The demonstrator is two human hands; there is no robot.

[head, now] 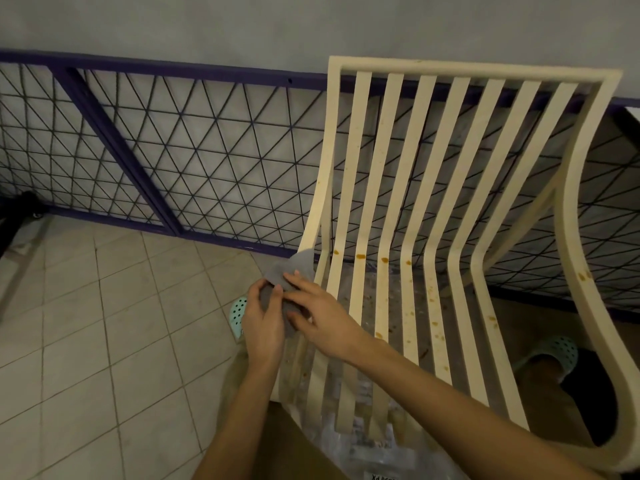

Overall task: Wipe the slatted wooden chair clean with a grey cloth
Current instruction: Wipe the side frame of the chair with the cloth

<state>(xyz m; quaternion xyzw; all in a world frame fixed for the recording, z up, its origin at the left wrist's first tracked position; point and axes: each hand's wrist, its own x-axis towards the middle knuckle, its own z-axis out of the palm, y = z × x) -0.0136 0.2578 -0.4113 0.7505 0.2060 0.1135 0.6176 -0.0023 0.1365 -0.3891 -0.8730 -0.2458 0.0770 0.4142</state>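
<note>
Holding grey cloth (pixel 295 268) w/ both hands beside slatted wooden chair (pixel 426 168).
On my feed: L hand (pixel 262 318) fingers curled, pinching cloth's lower bunch; R hand (pixel 320 315) fingers spread across it, thumb below, pinching too. Cloth's top corner touches chair's side rail at the seat bend, picture-left. Orange-brown stains (pixel 360 256) dot slats. Teal clog (pixel 238 311) under hands on tiled floor (pixel 104 306); purple wire-mesh frame (pixel 145 150) behind.

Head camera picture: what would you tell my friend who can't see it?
The left hand and right hand hold a grey cloth together at the left edge of a pale slatted wooden chair, seen from above. Orange-brown stains dot its slats. A dark mesh railing stands behind it, with tiled floor to the left.
</note>
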